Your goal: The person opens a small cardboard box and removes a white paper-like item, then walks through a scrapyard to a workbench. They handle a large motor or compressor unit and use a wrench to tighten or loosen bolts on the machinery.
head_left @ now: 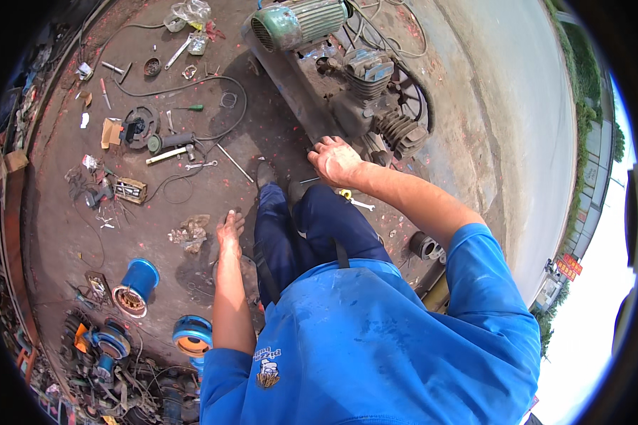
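My right hand [335, 161] is at the near end of a dirty air compressor [301, 95], its fingers bent over the edge of the long rusty base. The fingertips are partly hidden. On the compressor sit a green electric motor [301, 25] and a finned pump head [368, 71]. My left hand [230, 230] hangs low beside my left leg, fingers apart and holding nothing. A crumpled, dirty plastic bag [190, 232] lies on the ground close to it.
Left of me lie a grey angle grinder [174, 142], a green-handled screwdriver [191, 108], a metal rod [235, 163] and several wrenches. A cable [241, 92] loops across the ground. Blue motor housings [140, 276] stand lower left; a cylinder part [425, 246] lies right.
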Action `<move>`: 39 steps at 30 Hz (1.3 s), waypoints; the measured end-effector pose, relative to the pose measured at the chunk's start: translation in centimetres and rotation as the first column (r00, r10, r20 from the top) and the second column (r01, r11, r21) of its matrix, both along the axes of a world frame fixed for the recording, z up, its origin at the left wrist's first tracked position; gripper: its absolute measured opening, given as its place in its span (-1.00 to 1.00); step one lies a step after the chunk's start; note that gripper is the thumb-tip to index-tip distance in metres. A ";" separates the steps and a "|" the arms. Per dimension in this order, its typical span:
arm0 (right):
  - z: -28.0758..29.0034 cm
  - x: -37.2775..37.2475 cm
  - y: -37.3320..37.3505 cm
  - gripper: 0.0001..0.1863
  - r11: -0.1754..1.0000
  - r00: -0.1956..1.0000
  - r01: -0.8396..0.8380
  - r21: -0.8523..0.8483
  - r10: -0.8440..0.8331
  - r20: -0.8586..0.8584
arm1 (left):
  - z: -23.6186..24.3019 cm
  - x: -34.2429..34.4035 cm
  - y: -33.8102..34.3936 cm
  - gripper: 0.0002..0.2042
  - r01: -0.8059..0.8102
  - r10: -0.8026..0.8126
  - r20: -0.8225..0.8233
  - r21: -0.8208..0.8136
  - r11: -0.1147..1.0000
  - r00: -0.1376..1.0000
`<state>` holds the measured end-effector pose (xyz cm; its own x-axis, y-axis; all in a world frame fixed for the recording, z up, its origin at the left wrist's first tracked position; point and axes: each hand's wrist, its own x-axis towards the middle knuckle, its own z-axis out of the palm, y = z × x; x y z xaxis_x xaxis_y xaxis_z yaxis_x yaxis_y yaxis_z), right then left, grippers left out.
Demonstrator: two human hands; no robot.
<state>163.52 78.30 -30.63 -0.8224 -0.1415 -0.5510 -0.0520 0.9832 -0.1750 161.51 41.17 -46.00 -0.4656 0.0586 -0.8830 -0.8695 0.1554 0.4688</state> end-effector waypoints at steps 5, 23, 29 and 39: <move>-4.1 -12.0 7.9 -0.71 0.940 0.974 -0.169 0.296 0.205 -0.094 | -0.7 5.6 -8.3 -0.50 -0.097 0.117 0.112 -0.168 0.981 0.987; -7.7 -18.4 15.3 -0.64 0.851 0.869 -0.418 0.318 0.272 0.415 | 13.1 -1.9 3.0 -0.58 -0.345 0.350 0.007 -0.156 0.926 0.937; -5.5 -18.5 13.8 -0.51 0.682 0.757 -0.617 0.393 0.378 0.532 | 12.5 -2.3 1.6 -0.58 -0.315 0.309 -0.070 -0.087 0.945 0.948; -1.9 -18.1 9.2 -0.56 0.802 0.827 -0.521 0.292 0.388 0.407 | 13.2 15.0 -10.1 -0.72 -0.712 0.739 -0.018 -0.284 0.643 0.674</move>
